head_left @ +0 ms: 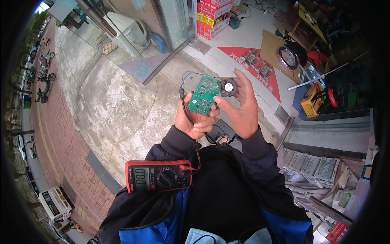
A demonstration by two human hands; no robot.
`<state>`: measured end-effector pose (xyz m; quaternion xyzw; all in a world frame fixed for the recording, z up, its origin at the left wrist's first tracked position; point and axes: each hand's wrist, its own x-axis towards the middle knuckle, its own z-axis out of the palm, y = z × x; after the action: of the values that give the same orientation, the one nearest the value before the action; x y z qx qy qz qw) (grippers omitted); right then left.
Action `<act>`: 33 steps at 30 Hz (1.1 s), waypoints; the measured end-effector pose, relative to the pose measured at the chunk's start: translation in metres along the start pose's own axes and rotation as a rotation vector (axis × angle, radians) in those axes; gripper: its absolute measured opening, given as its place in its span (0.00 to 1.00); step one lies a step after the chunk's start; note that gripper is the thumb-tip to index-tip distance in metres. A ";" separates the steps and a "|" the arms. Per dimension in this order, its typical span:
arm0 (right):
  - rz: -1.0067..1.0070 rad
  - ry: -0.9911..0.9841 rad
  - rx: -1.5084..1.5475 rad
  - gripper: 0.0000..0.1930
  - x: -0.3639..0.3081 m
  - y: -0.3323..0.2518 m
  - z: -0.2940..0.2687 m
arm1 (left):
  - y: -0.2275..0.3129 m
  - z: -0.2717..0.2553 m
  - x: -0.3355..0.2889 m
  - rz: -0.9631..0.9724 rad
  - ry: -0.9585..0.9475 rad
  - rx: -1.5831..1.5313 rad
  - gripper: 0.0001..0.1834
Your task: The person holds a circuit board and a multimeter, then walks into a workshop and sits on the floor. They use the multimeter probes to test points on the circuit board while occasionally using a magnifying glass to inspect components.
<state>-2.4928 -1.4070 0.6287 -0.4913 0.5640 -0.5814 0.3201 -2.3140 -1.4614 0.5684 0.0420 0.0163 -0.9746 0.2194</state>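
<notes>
A green circuit board point(204, 94) is held up in front of my chest, its soldered side toward me. My left hand point(189, 118) is closed round its lower left edge, with a black power cord point(185, 107) running over the palm. Blue wire loops from the cord to the board's top. A small black cooling fan point(227, 87) with a white round label sits at the board's right edge. My right hand point(243, 107) presses its thumb on the board's right edge, fingers raised behind the fan. A red and black multimeter point(159, 176) lies on my lap, its test leads plugged in.
Stacked red boxes point(213, 18) stand beyond the doorway. To the right are a yellow box point(313, 101) and bundled papers point(310, 166). A white outdoor unit point(122, 32) stands far left, with parked scooters point(44, 77) along the brick pavement point(61, 122).
</notes>
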 end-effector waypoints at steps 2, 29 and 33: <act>0.007 0.021 0.030 0.39 0.001 0.000 0.002 | 0.000 -0.001 0.000 -0.017 -0.008 0.021 0.45; 0.136 0.047 0.236 0.34 -0.008 0.011 -0.017 | -0.009 -0.001 0.002 -0.003 0.069 0.058 0.40; 0.151 0.054 0.266 0.33 -0.013 0.008 -0.021 | -0.011 -0.004 0.005 0.076 0.109 0.064 0.38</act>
<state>-2.5095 -1.3896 0.6206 -0.3852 0.5258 -0.6382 0.4096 -2.3227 -1.4531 0.5645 0.1026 -0.0044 -0.9619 0.2535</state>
